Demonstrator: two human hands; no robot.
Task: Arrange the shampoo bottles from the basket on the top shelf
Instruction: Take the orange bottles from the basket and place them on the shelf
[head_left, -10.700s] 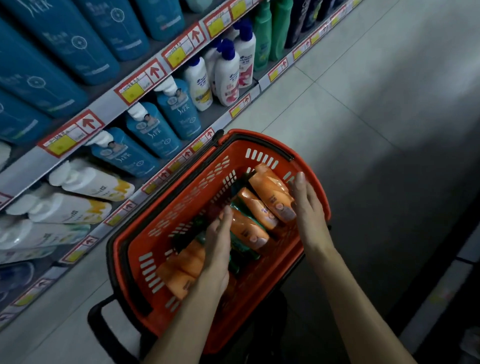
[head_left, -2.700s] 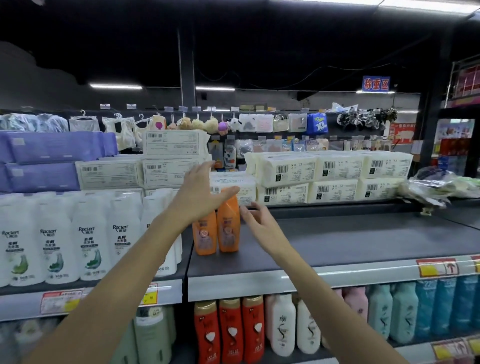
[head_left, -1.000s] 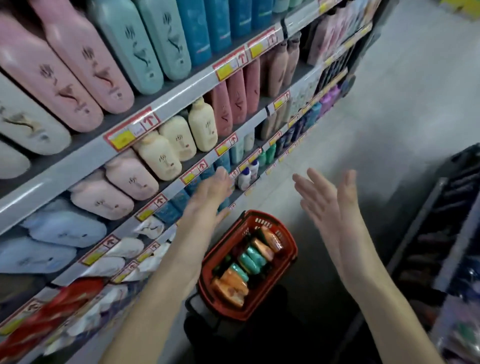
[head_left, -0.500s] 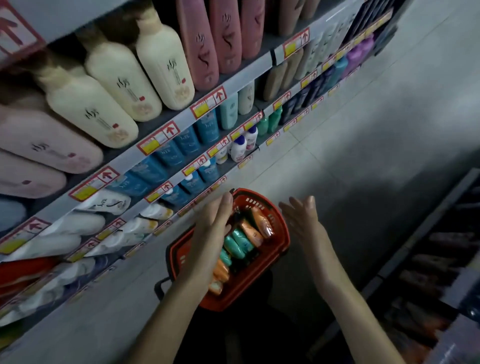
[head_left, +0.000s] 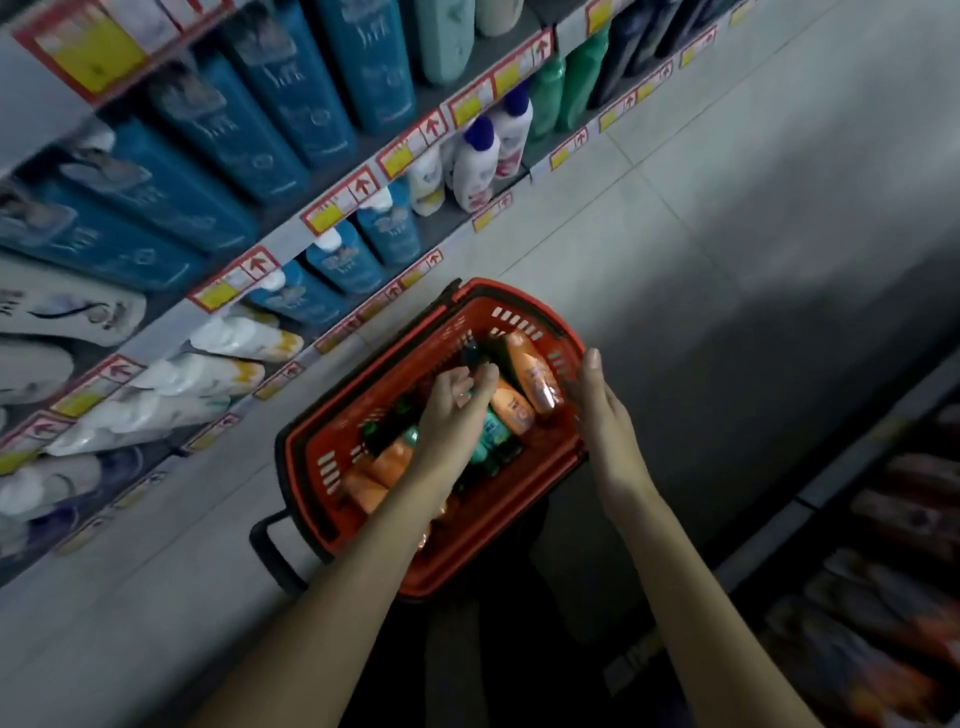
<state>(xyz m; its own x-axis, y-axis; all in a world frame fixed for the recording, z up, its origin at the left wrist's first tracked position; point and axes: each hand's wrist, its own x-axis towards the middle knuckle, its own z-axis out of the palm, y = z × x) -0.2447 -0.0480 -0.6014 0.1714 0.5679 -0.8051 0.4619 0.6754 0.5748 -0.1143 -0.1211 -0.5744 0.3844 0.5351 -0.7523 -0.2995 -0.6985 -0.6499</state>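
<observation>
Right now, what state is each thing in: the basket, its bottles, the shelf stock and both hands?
Basket: open-topped, partly filled.
Orange bottles: lying down inside.
Teal bottle: lying down, partly covered.
Left hand: down among the bottles, fingers bent; grip unclear.
Right hand: open, fingers straight, holding nothing.
Blue shelf bottles: standing in rows.

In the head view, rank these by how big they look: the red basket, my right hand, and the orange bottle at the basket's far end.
1. Red basket.
2. Right hand, though it is nearer the camera, so its lead over the bottle is unsure.
3. Orange bottle.
</observation>
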